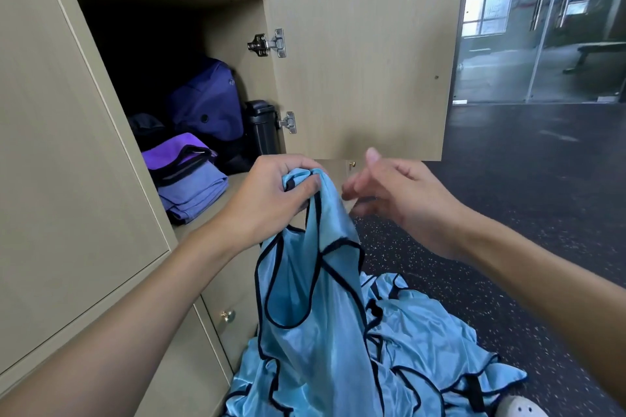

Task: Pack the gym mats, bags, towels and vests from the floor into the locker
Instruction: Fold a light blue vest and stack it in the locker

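Sky-blue, glossy fabric right at the feet: a heap of vests [423,366] edged in dark piping lies crumpled on the speckled floor [508,213], next to the toe of a white shoe [518,410]. One vest [305,298] hangs up out of that heap, its lower part trailing among the others. Up at the top, the left grip [271,193] is closed on it, fingers curled round the bunched shoulder straps. The right grip [399,193] hovers just beside it with fingers spread and loose, holding nothing.

This cloth looks feather-light, limp and slick. It will likely slide and unfold if taken by a single strap. The better hold seems to be both shoulders together, or the vest gathered into a bundle with the free grip supporting the hanging hem so it doesn't drag the pile along.

Just beyond the hands, the locker [233,78] stands open and its shelf lip is level with them. On the shelf near the front sits a folded purple stack [189,179], with bare shelf to its right where a vest could probably go. Behind it slumps a dark purple bag [206,101], and a black canister [262,125] stands upright against the right wall. The back of the locker is too dark to read. The door [366,61] is swung wide to the right on two metal hinges, and further off a glass wall [542,27] reflects windows
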Demonstrator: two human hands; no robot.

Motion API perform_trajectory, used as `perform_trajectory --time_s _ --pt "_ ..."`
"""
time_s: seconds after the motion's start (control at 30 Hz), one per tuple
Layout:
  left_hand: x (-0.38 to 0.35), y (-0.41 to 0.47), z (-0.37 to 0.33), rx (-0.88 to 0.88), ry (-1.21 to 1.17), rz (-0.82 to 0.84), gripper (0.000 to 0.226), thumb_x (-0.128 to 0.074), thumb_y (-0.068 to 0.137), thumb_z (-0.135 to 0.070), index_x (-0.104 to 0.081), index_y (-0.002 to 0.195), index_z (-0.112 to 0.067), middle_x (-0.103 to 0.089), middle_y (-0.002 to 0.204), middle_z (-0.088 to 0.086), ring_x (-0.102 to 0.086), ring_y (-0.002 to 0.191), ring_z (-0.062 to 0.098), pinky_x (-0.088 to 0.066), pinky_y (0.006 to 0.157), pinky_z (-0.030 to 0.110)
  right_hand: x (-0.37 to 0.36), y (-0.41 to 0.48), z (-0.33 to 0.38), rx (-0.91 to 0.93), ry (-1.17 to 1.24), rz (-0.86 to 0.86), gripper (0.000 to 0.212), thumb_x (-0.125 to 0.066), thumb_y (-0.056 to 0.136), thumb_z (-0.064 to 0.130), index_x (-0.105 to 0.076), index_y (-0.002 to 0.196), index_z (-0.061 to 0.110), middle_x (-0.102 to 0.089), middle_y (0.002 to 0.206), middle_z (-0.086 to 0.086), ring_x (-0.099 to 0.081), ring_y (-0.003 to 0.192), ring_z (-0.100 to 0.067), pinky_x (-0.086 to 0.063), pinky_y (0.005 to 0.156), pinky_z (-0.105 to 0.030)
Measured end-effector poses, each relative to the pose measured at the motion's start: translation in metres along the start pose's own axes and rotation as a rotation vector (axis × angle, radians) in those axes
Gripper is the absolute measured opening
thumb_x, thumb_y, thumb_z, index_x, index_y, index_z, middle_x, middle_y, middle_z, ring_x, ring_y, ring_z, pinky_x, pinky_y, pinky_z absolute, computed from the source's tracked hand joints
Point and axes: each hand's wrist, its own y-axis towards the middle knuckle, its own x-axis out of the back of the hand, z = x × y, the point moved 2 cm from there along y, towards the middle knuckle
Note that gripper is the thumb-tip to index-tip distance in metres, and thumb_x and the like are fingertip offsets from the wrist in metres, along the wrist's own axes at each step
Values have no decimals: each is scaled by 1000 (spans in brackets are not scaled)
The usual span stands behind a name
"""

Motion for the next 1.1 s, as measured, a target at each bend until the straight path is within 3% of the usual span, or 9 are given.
perform_trajectory --time_s 0.13,0.23,0.4,0.57,0.7,0.77,0.87,1.03,1.1 --pt "-2 -1 -4 -127 129 67 30 -65 94 -6 -72 88 -34 -63 97 2 -59 93 13 -47 83 23 -4 4 -10 -126 174 90 25 -50 100 5 -59 124 3 -67 122 -18 -63 103 -28 -48 89 -36" --pt "-3 -1 -5 -137 92 90 26 -68 93 -11 -73 90 -36 -62 91 -13 -59 92 14 -47 83 21 -8 0 -10 -178 147 264 38 -54 98 12 -55 135 5 -63 127 -18 -58 107 -27 -45 93 -38" --pt "-3 -3 -6 -89 -26 87 11 -65 95 -11 -75 99 -13 -66 75 -2 -50 61 14 -43 56 26 -6 1 -3 -199 129 257 37 -54 95 12 -60 127 -5 -65 120 -21 -63 105 -27 -50 98 -37" --pt "-3 0 3 96 -37 -111 20 -66 95 -21 -53 80 -17 -52 57 -7 -48 54 13 -44 56 34 -6 2 -4 -156 -15 126 9 -68 91 17 -66 88 9 -55 91 -17 -44 81 -28 -36 71 -35" --pt "-13 -2 -4 143 -91 -17 40 -69 84 -49 -59 78 -11 -50 59 0 -43 52 14 -38 52 28 -7 2 -3 -53 -83 -94 18 -61 96 11 -57 79 10 -50 71 -10 -41 60 -19 -33 54 -20" --pt "-17 -4 -8 107 6 27 37 -78 81 -42 -62 77 -9 -51 54 -6 -43 49 11 -37 49 24 -7 1 -2 -19 -149 -177 20 -62 96 12 -57 76 13 -50 65 -4 -37 52 -10 -30 50 -21" --pt "-15 -4 -7 82 97 29 23 -77 84 -15 -60 72 -6 -49 52 -10 -40 48 7 -35 49 20 -6 2 0 -27 -138 -197 19 -66 93 9 -58 76 14 -52 67 -5 -39 55 -12 -31 52 -23" --pt "-6 -3 -5 82 39 63 18 -73 87 -12 -62 74 -7 -49 57 -7 -40 54 10 -34 51 21 -3 3 3 -93 154 -59 22 -68 86 17 -61 106 11 -65 80 -2 -55 75 -19 -44 79 -36" --pt "-3 -4 -5 92 4 68 17 -73 87 -12 -63 75 -7 -48 59 -5 -39 56 11 -33 52 21 0 2 4 -83 66 52 28 -62 86 25 -66 108 8 -69 88 -3 -60 82 -17 -46 82 -35"
